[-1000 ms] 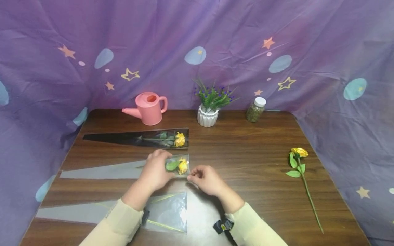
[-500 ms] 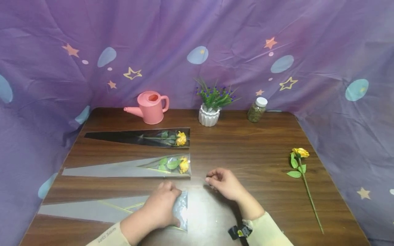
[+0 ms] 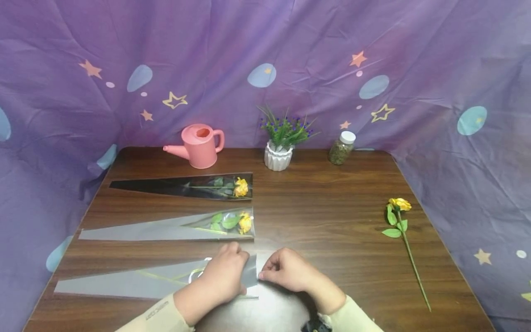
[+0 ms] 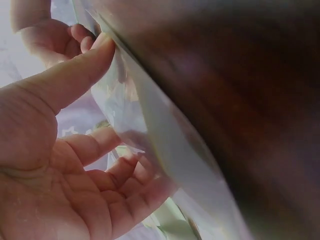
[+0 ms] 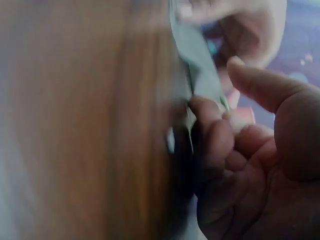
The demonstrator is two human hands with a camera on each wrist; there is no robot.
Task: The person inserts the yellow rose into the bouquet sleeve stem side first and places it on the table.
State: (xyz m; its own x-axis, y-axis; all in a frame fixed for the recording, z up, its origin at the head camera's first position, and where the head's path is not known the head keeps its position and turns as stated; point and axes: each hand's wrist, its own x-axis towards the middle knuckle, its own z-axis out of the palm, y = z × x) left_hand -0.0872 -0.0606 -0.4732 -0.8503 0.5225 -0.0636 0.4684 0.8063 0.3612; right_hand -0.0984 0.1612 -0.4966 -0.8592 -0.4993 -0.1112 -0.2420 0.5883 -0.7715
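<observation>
Tabletop (image 3: pixel 323 207), left hand (image 3: pixel 220 276) gripping wrapper (image 3: pixel 137 283) edges

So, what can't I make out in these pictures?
Head view: part of the nearest flower wrapper, hidden by the left hand.
Head view: the black wrist device, cut off by the bottom edge.
Head view: writing on the left cuff, too small to read.
Right wrist view: the table, its grain lost to blur.
</observation>
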